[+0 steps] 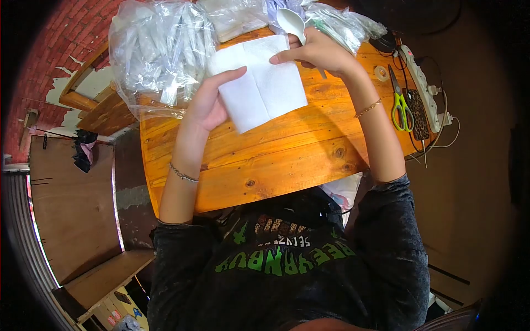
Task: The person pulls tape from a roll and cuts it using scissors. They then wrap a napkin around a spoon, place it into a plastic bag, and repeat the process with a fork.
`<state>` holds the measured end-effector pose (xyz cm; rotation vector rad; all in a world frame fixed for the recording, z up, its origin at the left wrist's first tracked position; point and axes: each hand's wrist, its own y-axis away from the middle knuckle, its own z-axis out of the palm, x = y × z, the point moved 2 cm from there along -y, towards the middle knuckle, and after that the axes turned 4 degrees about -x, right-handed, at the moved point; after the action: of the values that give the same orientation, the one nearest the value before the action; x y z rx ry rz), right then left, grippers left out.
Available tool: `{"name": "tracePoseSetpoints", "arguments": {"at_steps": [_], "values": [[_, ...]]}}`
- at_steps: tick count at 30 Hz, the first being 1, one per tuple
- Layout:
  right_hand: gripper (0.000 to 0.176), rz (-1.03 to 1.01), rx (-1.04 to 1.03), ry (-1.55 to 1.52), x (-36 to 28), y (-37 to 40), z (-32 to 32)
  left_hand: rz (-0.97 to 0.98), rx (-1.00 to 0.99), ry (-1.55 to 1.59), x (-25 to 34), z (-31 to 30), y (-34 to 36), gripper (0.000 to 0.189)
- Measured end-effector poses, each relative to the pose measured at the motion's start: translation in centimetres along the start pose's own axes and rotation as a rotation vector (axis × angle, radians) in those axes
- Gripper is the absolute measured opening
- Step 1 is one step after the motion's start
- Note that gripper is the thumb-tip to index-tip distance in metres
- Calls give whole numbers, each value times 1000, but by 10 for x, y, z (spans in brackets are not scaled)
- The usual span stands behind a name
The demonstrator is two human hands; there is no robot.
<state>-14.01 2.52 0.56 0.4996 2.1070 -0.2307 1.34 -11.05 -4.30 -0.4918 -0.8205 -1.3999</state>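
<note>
Where the wooden table (265,160) meets its far left corner, a heap of clear plastic bags (160,49) lies, stuffed with what look like wrapped white pieces; what exactly is inside is hard to tell. Just to the right of the heap, the left hands' side of the work shows: the left hand (207,105), a thin bracelet on its wrist, has its thumb stretched over the front of a white napkin (265,83) with the other fingers hidden behind the left edge. The napkin is held above the tabletop, tilted, with fold creases crossing it. At its upper right edge the right hand (320,52) pinches the paper between thumb and forefinger and also grips the handle of a white plastic spoon (291,22), whose bowl sticks up past the napkin toward more plastic bags at the back. Further right on the table lie a small roll of tape (381,71), green-handled scissors (402,107) and, just beside them, a phone (419,113) in a spotted case. A white power strip (422,83) runs along the right edge.
</note>
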Motion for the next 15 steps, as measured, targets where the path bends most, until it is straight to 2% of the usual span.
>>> {"name": "tracePoseSetpoints", "arguments": {"at_steps": [3, 5, 6, 9, 12, 15], "values": [[28, 11, -9, -44, 13, 1, 0, 16, 8, 6, -10, 1, -3, 43], [25, 71, 179, -46, 21, 13, -4, 40, 64, 28, -17, 4, -3, 43], [27, 101, 272, -47, 24, 22, -6, 59, 109, 42, -22, 7, 0, 43], [34, 157, 286, -183, 19, 59, -14, 90, 172, 100, -36, 14, 8, 44], [28, 26, 351, -604, 5, 94, 4, 84, 184, 150, -48, 19, 16, 46], [26, 51, 477, -752, 6, 115, 23, 58, 134, 233, -56, 25, 22, 48]]}}
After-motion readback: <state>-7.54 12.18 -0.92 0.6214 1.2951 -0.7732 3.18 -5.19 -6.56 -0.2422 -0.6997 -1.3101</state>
